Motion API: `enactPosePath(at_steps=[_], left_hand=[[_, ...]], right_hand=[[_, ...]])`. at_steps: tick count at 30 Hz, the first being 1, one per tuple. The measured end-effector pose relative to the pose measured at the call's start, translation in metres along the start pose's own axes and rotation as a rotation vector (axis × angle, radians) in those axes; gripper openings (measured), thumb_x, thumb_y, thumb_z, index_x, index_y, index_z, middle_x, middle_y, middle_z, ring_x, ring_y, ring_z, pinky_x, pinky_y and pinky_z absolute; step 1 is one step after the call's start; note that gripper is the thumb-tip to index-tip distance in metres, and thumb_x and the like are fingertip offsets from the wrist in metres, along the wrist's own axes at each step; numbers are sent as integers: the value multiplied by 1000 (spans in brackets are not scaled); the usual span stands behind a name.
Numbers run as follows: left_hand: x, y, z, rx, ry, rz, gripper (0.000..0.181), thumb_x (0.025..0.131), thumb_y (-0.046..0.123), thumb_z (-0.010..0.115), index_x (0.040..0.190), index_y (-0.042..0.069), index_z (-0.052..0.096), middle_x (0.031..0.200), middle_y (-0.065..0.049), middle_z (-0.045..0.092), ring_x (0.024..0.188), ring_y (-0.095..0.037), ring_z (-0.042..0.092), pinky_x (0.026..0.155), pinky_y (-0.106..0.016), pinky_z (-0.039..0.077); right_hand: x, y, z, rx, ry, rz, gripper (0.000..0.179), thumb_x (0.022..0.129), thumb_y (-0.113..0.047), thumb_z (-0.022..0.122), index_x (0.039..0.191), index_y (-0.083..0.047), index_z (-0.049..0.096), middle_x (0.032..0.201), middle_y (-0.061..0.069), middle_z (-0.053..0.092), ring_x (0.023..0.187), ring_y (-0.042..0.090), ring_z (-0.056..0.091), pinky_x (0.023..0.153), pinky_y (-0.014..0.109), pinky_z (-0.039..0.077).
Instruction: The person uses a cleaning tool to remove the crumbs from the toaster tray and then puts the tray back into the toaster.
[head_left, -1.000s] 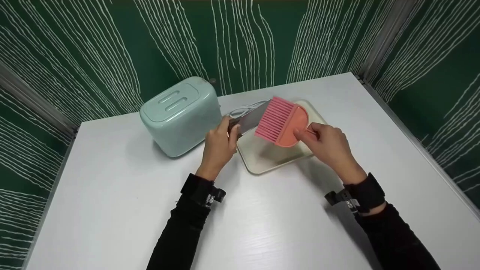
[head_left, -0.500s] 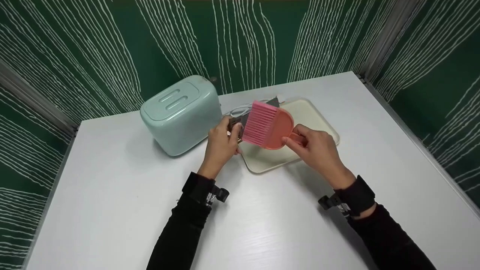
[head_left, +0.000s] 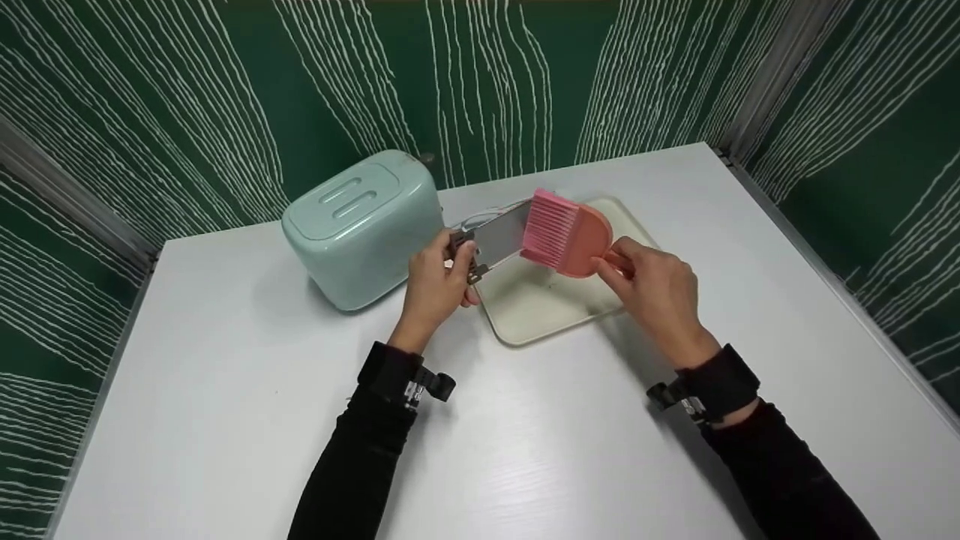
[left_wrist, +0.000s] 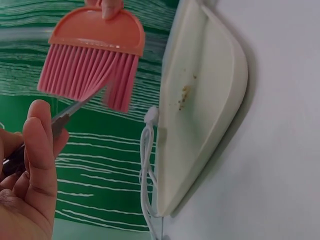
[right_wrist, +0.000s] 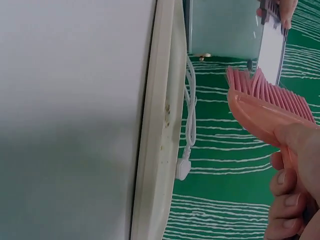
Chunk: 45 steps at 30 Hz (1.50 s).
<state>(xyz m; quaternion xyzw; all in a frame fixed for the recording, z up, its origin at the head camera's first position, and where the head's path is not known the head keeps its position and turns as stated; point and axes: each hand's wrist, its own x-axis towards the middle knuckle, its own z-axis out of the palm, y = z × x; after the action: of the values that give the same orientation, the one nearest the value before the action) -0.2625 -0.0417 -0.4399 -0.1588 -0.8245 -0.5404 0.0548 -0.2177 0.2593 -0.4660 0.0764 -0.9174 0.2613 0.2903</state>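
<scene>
My left hand pinches a flat metal crumb tray by its brown end, thumb on top, and holds it tilted in the air. My right hand grips the short handle of an orange brush with pink bristles. The bristles touch the crumb tray's far end; in the left wrist view they part around its edge. Beneath both lies a cream rectangular tray on the table. Small brown crumbs lie in it. The brush hides the crumb tray's far end in the head view.
A mint-green toaster stands left of the cream tray, close to my left hand. A white cord with a plug lies behind the tray. Green walls with white lines border the white table at the back and sides.
The brush first moved left along the crumb tray toward my left hand, then back right to its far end. The crumb tray's tilt has changed. My left hand has hardly shifted.
</scene>
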Motion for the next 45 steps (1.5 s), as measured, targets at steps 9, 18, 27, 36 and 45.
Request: enactPosePath(at_steps=[9,18,27,36,45], left_hand=[[0,0,-5,0,0,-6,20,113,20,57,117,1,61,96,-19,74,45,-8,63,44,-23,54],[1,1,-6,32,12,-1,20,113,20,58,115,1,62,102,-20,77,43,-8,62,41,-23,51],[1,-1,-2,75,7,-18,20,113,22,58,113,2,62,95,-14,73,43,-8,62,42,-23,50],[-4,-4,0,100,7,-26,20,113,22,59,111,2,62,89,-13,70,42,-9,60,41,-24,50],[-2,0,8,90,-17,9,21,113,23,59,109,2,60,87,-13,69,42,-7,61,42,-27,54]], right_hand=[[3,18,-1,-142,69,42,30,96,-32,84,88,-7,69,76,16,77,56,36,66,45,41,38],[4,26,-7,-190,109,80,30,99,-32,81,90,-7,67,72,17,73,55,40,65,44,46,39],[8,10,-14,-70,148,82,38,103,-35,76,93,0,65,62,17,62,51,34,56,50,40,35],[6,-31,-4,130,24,78,38,101,-35,78,86,-4,62,60,-1,43,53,15,37,51,28,26],[4,-38,10,95,-5,36,40,101,-39,77,85,-7,59,61,-3,39,55,14,36,52,29,25]])
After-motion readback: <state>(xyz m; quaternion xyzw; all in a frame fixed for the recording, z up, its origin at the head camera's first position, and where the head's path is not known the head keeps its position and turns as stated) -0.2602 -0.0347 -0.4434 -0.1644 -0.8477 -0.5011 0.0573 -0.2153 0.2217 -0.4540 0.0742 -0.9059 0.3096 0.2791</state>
